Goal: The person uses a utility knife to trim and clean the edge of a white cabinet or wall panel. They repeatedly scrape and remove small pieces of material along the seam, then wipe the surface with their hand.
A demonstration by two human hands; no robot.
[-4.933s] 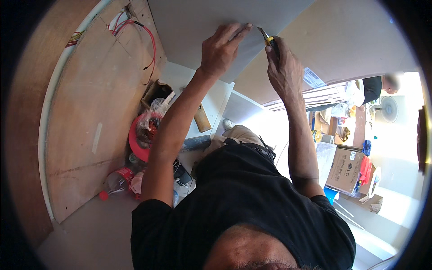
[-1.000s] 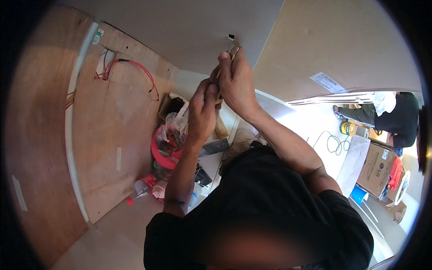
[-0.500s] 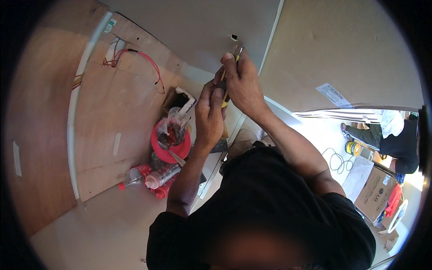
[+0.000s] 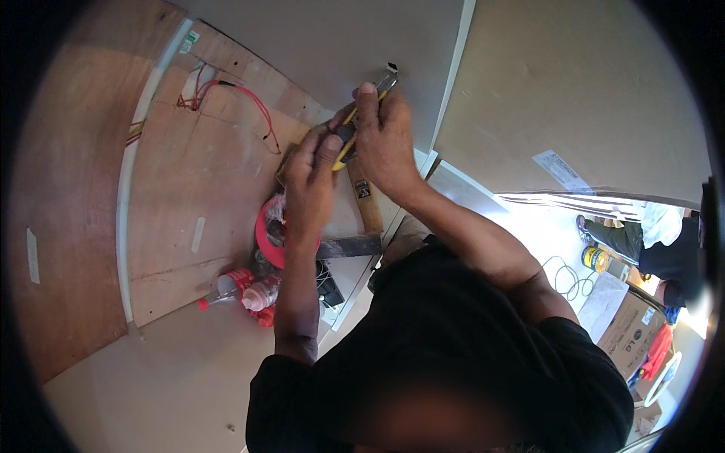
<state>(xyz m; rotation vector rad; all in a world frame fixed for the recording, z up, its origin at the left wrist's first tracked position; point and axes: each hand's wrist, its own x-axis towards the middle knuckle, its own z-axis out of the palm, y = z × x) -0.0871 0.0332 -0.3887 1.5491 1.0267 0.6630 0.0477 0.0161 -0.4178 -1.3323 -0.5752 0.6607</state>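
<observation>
Both my hands are raised together in front of a grey panel with a small cut hole in it. They hold a slim yellow-and-black hand tool; its exact kind is partly hidden by my fingers. My left hand is closed round the tool's lower end. Higher up, my right hand grips it with the thumb along its side. The tool's narrow metal tip points up at the hole, close to its lower edge; whether they touch I cannot tell.
Red wires stick out of the plywood wall at left. Below my hands are a red bowl, clear bottles, a wooden piece and a dark bar. A large cardboard-brown panel stands right; beyond, another person is near boxes.
Both hands have shifted left, and the tool now leans more, its tip nearer the hole. The wooden piece and dark bar show more; my left arm covers more of the red bowl.
</observation>
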